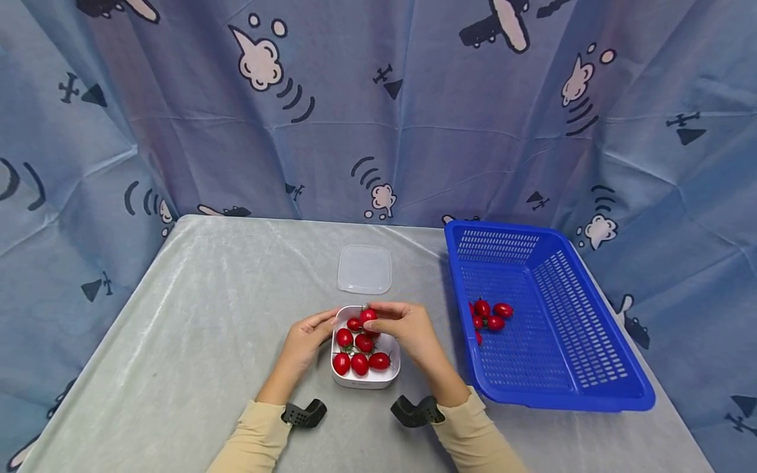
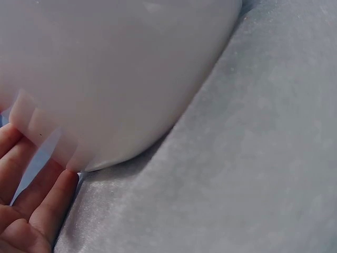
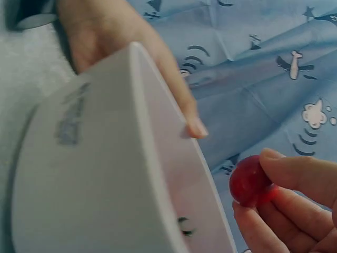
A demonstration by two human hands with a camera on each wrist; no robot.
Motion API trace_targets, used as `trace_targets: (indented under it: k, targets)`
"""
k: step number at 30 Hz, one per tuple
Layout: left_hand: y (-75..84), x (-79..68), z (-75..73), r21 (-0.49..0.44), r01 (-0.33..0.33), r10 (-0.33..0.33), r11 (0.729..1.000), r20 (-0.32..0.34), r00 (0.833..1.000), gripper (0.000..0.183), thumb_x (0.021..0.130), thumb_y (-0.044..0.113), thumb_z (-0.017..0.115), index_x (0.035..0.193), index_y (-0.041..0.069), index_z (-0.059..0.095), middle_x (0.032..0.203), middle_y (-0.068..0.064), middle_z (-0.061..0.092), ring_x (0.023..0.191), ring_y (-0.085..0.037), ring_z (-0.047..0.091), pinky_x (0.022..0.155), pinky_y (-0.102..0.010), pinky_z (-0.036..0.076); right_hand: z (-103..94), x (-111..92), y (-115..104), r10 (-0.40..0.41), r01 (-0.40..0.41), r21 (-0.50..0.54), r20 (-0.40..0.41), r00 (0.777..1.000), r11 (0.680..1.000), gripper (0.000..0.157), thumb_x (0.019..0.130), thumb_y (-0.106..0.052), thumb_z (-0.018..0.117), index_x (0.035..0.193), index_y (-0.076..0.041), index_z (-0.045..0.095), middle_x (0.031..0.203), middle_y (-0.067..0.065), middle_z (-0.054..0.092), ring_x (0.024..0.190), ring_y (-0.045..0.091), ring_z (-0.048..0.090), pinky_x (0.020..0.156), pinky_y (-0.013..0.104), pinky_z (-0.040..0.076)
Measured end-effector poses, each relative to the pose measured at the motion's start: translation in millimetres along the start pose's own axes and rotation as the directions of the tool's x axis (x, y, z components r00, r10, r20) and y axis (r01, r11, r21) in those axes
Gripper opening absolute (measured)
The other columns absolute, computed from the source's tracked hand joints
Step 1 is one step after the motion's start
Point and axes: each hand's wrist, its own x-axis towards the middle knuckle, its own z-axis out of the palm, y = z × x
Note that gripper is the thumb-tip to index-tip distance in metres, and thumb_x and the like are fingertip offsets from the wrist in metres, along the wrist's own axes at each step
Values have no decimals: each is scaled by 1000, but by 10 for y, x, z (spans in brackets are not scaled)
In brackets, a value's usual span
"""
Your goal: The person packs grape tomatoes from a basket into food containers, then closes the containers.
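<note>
1. Held the white plastic container (image 1: 362, 383) lightly at its far-left corner with the left hand (image 1: 303, 341), apparently thumb at the rim and fingertips on the outer wall. Caught only part of those fingers in the left wrist view, cut off at the frame's edge; could not judge the firmness of the hold.
2. Found the container around the middle of the cloth-covered worktop (image 1: 254, 276), with cherry tomatoes (image 1: 359, 364) lined along its near wall and others behind. Could not count them surely, with one mostly hidden under the held fruit. Could not read the blurred print (image 3: 73, 113) on the outer wall.
3. Noted the clear plastic lid (image 1: 365, 270) lying off, between the container and the worktop's far edge.
4. Pinched one held tomato (image 1: 368, 316) between thumb and fingertips of the right hand (image 1: 408, 328), at the container's far edge. Could not tell touching from hovering there.
5. Judged the step in hand as filling the container; called next for lowering the fruit toward the bare right side and releasing gently.
6. Spotted loose tomatoes (image 1: 495, 323) along the left wall of the blue plastic basket (image 1: 526, 364), by the worktop's right edge, some partly hidden behind that wall.
</note>
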Motion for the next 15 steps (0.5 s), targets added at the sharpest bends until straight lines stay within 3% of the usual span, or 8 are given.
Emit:
trace_targets:
  k: [5, 11, 15]
  targets:
    - [6, -5, 4, 5, -13, 13, 1000, 7, 1000, 34, 96, 15, 64, 126, -3, 66, 129, -18, 67, 104, -2, 67, 94, -20, 55, 104, 26, 52, 6, -6, 12, 16, 1000, 1000, 32, 78, -1, 80, 108, 6, 74, 104, 22, 75, 80, 14, 72, 77, 30, 62]
    - [7, -7, 3, 14, -7, 7, 1000, 10, 1000, 34, 96, 16, 64, 126, -2, 66, 129, -17, 67, 105, -3, 67, 93, -20, 55, 156, 63, 115, -8, 7, -49, -5, 1000, 999, 31, 75, -2, 82, 105, 3, 76, 102, 18, 76, 93, 20, 71, 79, 26, 60]
    - [13, -5, 5, 4, -11, 11, 1000, 8, 1000, 34, 96, 15, 64, 126, -3, 66, 128, -18, 67, 103, -1, 67, 92, -19, 55, 182, 75, 135, -17, 14, -139, -24, 1000, 990, 30, 74, -6, 84, 103, -2, 78, 101, 14, 77, 98, 22, 70, 84, 32, 59]
